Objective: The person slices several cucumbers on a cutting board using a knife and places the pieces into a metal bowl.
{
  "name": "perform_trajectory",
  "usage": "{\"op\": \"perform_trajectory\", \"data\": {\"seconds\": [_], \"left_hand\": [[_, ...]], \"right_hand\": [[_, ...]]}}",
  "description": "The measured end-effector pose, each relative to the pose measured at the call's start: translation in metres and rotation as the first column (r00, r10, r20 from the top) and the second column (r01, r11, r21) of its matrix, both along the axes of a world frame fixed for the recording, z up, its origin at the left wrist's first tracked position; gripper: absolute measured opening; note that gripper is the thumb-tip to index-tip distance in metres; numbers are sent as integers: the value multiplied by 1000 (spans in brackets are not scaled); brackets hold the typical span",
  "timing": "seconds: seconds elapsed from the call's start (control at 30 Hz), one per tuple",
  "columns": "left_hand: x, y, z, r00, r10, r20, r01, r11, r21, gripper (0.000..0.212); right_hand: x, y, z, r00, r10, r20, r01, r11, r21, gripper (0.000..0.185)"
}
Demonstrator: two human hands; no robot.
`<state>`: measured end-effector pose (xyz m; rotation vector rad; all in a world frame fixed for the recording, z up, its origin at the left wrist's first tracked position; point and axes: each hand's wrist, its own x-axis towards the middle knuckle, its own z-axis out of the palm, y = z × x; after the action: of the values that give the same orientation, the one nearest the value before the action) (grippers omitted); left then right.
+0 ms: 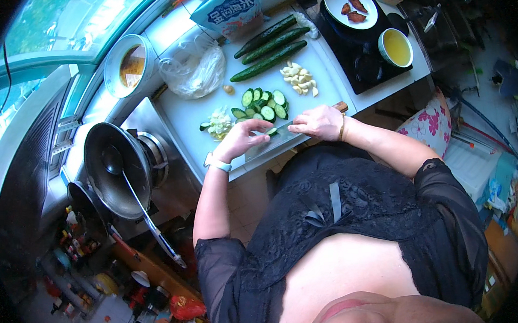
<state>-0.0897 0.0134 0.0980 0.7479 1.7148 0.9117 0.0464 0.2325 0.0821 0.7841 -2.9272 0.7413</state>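
My left hand (249,137) has its thumb and fingers apart, close to a lone cucumber slice (271,132) at the front of the white counter slab (333,91). My right hand (320,123) grips a kitchen knife; its wooden handle (340,106) sticks out past the hand. The broad knife blade (280,142) lies low along the slab's front edge, partly hard to make out. Just beyond my hands is a heap of cucumber slices (266,109). Pale chopped pieces (220,124) lie left of it, and peeled garlic cloves (298,78) to the right.
Several whole cucumbers (270,61) lie behind, beside a plastic bag (196,71). On the black cooktop (365,68) stand a plate (335,3) of browned pieces and a bowl (396,48) of yellow liquid. A wok (118,171) holding a ladle (130,188) stands left.
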Motion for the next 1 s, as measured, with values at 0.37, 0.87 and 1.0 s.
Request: {"op": "perform_trajectory", "data": {"seconds": [0.37, 0.87, 1.0], "left_hand": [[-10, 25, -12, 993, -70, -99, 53, 985, -162, 21], [-20, 21, -32, 652, 44, -757, -338, 911, -237, 27], [-20, 29, -37, 471, 130, -873, -366, 929, -59, 19]], "right_hand": [[-10, 1, -3, 998, 0, -68, 1, 1000, 2, 26], [38, 64, 2, 959, -206, 197, 248, 943, -220, 22], [55, 81, 1, 932, -298, 204, 341, 912, -227, 20]]}}
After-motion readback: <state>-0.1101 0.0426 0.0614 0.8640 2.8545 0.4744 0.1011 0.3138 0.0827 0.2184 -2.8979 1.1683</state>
